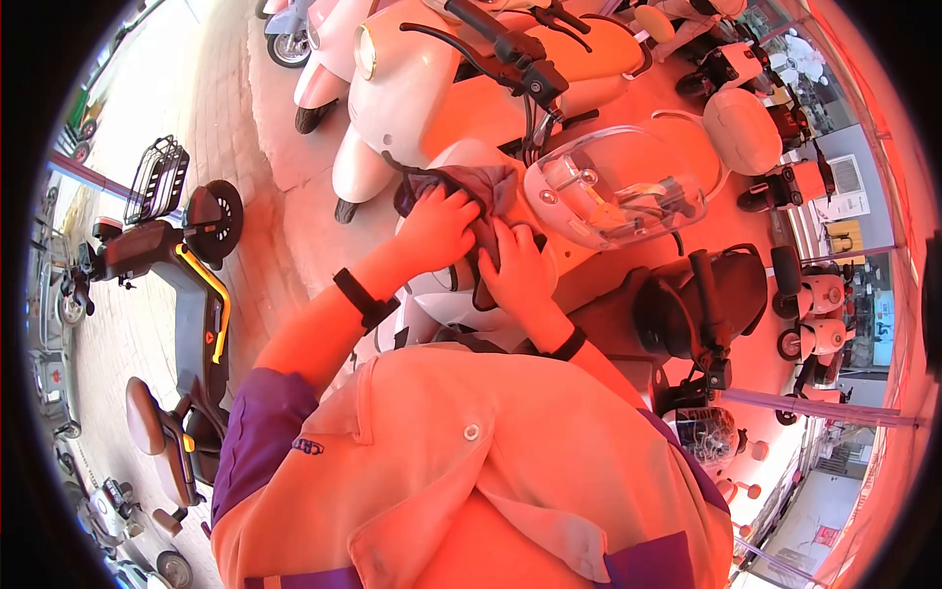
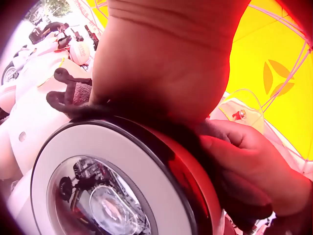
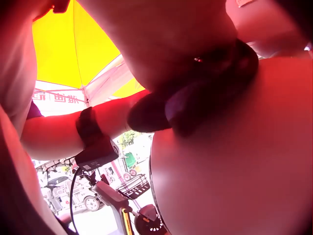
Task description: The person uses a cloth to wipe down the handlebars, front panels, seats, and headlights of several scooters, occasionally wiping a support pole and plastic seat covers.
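Observation:
Both hands work on a dark purple-grey cloth (image 1: pixel 496 187) with black edging, bunched over the front of a pale scooter. My left hand (image 1: pixel 437 228) grips it from above, fingers bent into the folds. Close beside it, my right hand (image 1: pixel 517 267) pinches the cloth's near side between thumb and fingers. In the left wrist view, the scooter's round headlight (image 2: pixel 112 210), ringed in white, sits just below the left hand, and the right hand (image 2: pixel 264 166) holds dark fabric at its side. The right wrist view has the cloth (image 3: pixel 195 110) dark and blurred against a smooth panel (image 3: pixel 234 181).
A white scooter (image 1: pixel 392 118) with black handlebars stands just ahead. A clear-visored helmet (image 1: pixel 618 187) lies right of the hands. Black handlebars (image 1: pixel 706 314) rise near my right arm. A dark scooter with a yellow bar (image 1: pixel 221 304) and front basket (image 1: pixel 157 182) stands left.

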### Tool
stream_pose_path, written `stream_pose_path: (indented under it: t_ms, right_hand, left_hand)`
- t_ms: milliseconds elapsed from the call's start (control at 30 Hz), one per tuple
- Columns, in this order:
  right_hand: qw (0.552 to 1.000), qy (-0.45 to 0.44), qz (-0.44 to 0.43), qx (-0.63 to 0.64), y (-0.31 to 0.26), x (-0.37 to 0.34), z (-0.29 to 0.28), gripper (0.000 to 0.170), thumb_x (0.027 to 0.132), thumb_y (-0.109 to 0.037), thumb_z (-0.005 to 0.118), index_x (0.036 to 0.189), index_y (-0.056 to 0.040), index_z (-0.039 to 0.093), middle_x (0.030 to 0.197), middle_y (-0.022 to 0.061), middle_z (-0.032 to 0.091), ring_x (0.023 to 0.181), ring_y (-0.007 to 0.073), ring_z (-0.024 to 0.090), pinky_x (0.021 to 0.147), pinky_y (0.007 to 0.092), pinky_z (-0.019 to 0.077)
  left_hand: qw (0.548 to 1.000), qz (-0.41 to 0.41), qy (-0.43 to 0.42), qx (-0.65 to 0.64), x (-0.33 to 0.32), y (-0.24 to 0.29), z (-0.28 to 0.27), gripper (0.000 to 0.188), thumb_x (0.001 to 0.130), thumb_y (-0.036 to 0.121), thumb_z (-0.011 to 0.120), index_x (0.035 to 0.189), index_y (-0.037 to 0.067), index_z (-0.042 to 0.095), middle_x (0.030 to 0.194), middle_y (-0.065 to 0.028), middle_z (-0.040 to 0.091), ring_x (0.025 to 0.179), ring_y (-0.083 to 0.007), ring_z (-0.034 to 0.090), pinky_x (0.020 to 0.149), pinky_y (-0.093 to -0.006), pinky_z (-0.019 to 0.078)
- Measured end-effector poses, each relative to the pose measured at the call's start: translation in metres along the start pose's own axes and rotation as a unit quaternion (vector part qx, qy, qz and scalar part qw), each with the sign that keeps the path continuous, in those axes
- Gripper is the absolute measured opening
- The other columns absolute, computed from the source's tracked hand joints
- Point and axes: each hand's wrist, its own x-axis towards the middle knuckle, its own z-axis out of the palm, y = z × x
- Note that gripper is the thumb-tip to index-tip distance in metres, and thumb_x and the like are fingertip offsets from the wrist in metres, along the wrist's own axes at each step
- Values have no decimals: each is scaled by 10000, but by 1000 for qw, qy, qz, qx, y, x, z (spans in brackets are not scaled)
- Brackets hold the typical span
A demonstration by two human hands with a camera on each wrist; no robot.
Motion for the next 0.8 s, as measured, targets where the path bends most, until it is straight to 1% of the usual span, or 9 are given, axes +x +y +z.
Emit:
stream_pose_path:
  t_ms: [100, 233, 400, 467, 533, 633, 667, 700, 800]
  right_hand:
    - [999, 5, 33, 23, 3, -29, 3, 536, 827, -206, 675, 1294, -23, 484, 1090, 196, 537, 933, 384, 598, 736, 439, 519]
    - [993, -7, 116, -8, -6, -4, -3, 524, 838, -208, 663, 1289, -16, 480, 1056, 201, 533, 927, 392, 597, 723, 452, 516]
    - [988, 22, 87, -128, -20, 64, 23, 488, 820, -201, 664, 1246, -24, 505, 1000, 159, 526, 868, 340, 606, 690, 419, 532]
    - [988, 37, 46, -140, -25, 67, 28, 463, 819, -204, 662, 1230, -36, 528, 985, 147, 530, 860, 322, 609, 687, 410, 535]
    - [992, 44, -10, -122, -31, 64, 31, 439, 818, -202, 660, 1213, -47, 552, 972, 136, 534, 866, 306, 609, 686, 401, 537]
    - [997, 35, -34, -54, -34, 22, 32, 423, 807, -179, 671, 1207, -83, 575, 1005, 140, 539, 877, 309, 604, 697, 396, 527]
    - [998, 36, -45, -39, -33, 2, 32, 412, 795, -168, 677, 1187, -91, 579, 997, 133, 542, 868, 302, 608, 681, 393, 532]
    - [999, 24, -24, -21, -27, -23, 33, 424, 798, -157, 678, 1203, -98, 569, 1014, 135, 537, 866, 316, 606, 681, 400, 529]
    - [999, 1, 38, -2, -9, -65, 31, 450, 816, -140, 673, 1244, -100, 541, 1039, 148, 522, 863, 351, 595, 692, 422, 523]
  left_hand:
    - [996, 54, 1, 70, -12, 29, 8, 338, 768, 194, 592, 1088, 87, 617, 1089, -123, 565, 1081, -447, 487, 1046, -597, 315]
    - [996, 49, 25, 67, 21, 13, 14, 383, 779, 202, 583, 1143, 83, 588, 1106, -128, 560, 1073, -459, 494, 1002, -614, 351]
    - [993, 9, -24, -117, 63, -62, 28, 277, 877, 194, 496, 1072, 5, 548, 1056, -212, 567, 1049, -402, 531, 910, -429, 444]
    - [971, -94, -46, -217, 56, -72, 20, 265, 929, 209, 463, 1029, -27, 530, 1072, -232, 569, 1047, -416, 535, 899, -415, 437]
    - [956, -102, -12, -276, 28, -69, 12, 241, 911, 173, 454, 1026, -25, 529, 1040, -232, 556, 1016, -419, 524, 886, -419, 432]
    - [990, -22, 77, -117, -22, -48, 21, 314, 817, 144, 528, 1099, 11, 566, 1030, -206, 555, 938, -427, 514, 872, -505, 418]
    - [997, -24, 53, -50, -36, -22, 11, 318, 793, 158, 558, 1081, 26, 581, 1034, -190, 558, 960, -441, 508, 925, -532, 406]
    - [993, 42, 111, -9, -45, -4, 11, 330, 766, 167, 589, 1071, 39, 600, 1037, -175, 559, 1001, -454, 498, 994, -567, 372]
    - [986, 111, 79, 95, -53, 18, 25, 363, 742, 202, 615, 1071, 48, 620, 1051, -159, 570, 1050, -420, 515, 1042, -598, 327]
